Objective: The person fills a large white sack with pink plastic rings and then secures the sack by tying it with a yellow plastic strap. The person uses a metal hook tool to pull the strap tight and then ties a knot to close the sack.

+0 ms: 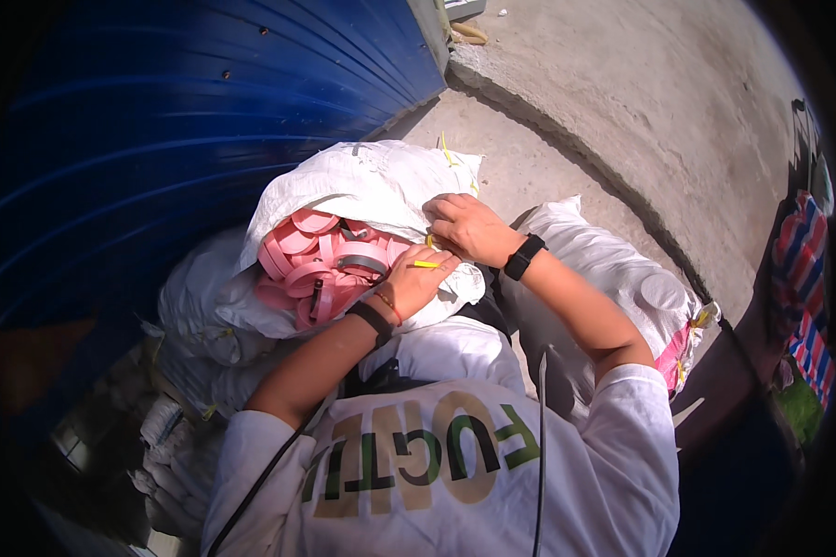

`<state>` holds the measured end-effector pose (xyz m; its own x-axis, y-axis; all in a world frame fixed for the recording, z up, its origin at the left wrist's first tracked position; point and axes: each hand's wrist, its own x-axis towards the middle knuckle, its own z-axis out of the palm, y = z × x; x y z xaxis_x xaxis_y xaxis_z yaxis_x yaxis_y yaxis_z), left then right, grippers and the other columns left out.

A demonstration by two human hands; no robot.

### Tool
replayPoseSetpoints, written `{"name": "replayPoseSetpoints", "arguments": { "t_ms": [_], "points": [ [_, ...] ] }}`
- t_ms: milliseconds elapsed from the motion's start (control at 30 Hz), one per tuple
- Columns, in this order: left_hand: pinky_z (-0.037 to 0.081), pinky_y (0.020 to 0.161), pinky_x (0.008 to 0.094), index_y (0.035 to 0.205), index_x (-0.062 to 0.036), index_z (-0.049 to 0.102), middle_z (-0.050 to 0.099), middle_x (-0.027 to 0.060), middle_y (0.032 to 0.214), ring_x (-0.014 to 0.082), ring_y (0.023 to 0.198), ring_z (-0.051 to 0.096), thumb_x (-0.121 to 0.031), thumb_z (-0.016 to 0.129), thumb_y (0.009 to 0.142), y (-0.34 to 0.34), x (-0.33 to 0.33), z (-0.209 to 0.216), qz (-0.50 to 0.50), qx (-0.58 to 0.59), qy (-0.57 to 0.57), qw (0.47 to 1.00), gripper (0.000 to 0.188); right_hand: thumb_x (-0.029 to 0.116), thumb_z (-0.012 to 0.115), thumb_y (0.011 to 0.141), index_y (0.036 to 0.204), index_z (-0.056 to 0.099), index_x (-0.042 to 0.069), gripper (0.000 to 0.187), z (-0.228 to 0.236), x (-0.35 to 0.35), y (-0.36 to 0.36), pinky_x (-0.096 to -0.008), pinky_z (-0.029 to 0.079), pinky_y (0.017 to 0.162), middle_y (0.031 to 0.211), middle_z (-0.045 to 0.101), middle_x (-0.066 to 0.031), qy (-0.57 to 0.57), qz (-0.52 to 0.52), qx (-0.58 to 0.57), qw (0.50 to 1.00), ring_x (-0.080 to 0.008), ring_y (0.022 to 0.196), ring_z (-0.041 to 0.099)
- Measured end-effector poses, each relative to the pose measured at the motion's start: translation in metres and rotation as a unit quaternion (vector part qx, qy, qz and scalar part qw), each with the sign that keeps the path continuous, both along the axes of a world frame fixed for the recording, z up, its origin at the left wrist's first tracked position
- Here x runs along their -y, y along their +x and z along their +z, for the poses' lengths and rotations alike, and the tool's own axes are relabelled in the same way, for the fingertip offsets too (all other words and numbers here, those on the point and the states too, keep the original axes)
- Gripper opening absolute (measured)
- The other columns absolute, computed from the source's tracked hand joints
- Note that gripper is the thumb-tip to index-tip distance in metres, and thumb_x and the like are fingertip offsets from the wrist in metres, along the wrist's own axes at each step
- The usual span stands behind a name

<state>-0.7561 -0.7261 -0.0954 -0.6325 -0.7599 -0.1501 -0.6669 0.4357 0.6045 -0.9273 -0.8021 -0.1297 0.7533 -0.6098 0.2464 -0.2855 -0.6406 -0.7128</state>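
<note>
A white woven sack (372, 176) lies before me with its mouth gaping toward the left. Pink curved plastic pieces (330, 265) fill the opening, a few with dark grey parts among them. At the right side of the mouth, my left hand (416, 281) is closed on the sack's gathered edge. A yellow strip (426, 265), like a plastic tie, lies across its fingers. Just beyond it, my right hand (472, 229) has its fingers curled down and pinched on the same fabric. The two hands nearly touch, and the fingertips are partly hidden.
To the right stands another full white sack (604, 269) with pink showing at its end. More white sacks (209, 297) lie in shadow at left. A blue corrugated metal panel (214, 102) rises behind. Beyond runs a concrete ledge (613, 102); a striped bag (799, 251) sits far right.
</note>
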Motion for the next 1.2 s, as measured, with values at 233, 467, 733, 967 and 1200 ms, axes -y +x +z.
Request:
{"name": "replayPoseSetpoints", "arguments": {
  "t_ms": [233, 467, 733, 967, 1200],
  "points": [
    [0.048, 0.077, 0.0314, 0.113, -0.0003, 0.056, 0.064, 0.0174, 0.099, 0.0269, 0.092, 0.063, 0.004, 0.055, 0.075, -0.01, -0.018, -0.013, 0.327, -0.156, 0.189, 0.913, 0.039, 0.019, 0.053, 0.089, 0.085, 0.059, -0.001, 0.022, -0.005, -0.054, -0.047, -0.0353, 0.043, 0.059, 0.065, 0.056, -0.0137, 0.393, -0.184, -0.009, 0.901, -0.0275, 0.06, 0.055],
    [0.045, 0.067, 0.0237, 0.099, 0.0, 0.062, 0.064, 0.0023, 0.084, 0.0068, 0.072, 0.054, -0.018, 0.056, 0.09, -0.018, -0.013, -0.018, 0.457, -0.242, 0.283, 0.808, 0.021, 0.014, 0.043, 0.089, 0.1, 0.058, -0.001, 0.024, 0.025, -0.134, -0.006, -0.036, 0.045, 0.063, 0.066, 0.056, -0.0172, 0.504, -0.301, 0.076, 0.806, -0.0275, 0.063, 0.058],
    [0.045, 0.062, 0.0264, 0.087, 0.0035, 0.06, 0.063, 0.0073, 0.075, 0.01, 0.067, 0.057, -0.029, 0.059, 0.088, -0.001, -0.009, -0.031, 0.442, -0.224, 0.307, 0.813, 0.032, 0.018, 0.044, 0.088, 0.099, 0.058, 0.002, 0.025, 0.063, -0.178, 0.032, -0.0322, 0.044, 0.06, 0.063, 0.057, -0.0114, 0.471, -0.382, 0.146, 0.782, -0.0222, 0.059, 0.057],
    [0.046, 0.066, 0.0358, 0.081, 0.0071, 0.059, 0.062, 0.0175, 0.072, 0.0234, 0.069, 0.06, -0.034, 0.062, 0.083, 0.001, 0.005, -0.078, 0.407, -0.177, 0.241, 0.863, 0.041, 0.027, 0.047, 0.093, 0.069, 0.045, 0.009, 0.031, 0.034, -0.129, 0.026, -0.037, 0.037, 0.095, 0.067, 0.049, -0.0067, 0.504, -0.309, 0.692, 0.413, -0.022, 0.068, 0.05],
    [0.045, 0.064, 0.0309, 0.093, 0.0064, 0.061, 0.064, 0.012, 0.081, 0.0173, 0.069, 0.057, -0.02, 0.061, 0.085, -0.005, -0.012, -0.055, 0.425, -0.178, 0.246, 0.853, 0.028, 0.03, 0.047, 0.095, 0.069, 0.047, 0.007, 0.035, 0.053, -0.188, 0.095, -0.0213, 0.034, 0.059, 0.058, 0.038, 0.0048, 0.387, -0.513, 0.479, 0.599, -0.0051, 0.054, 0.032]
  ]
}}
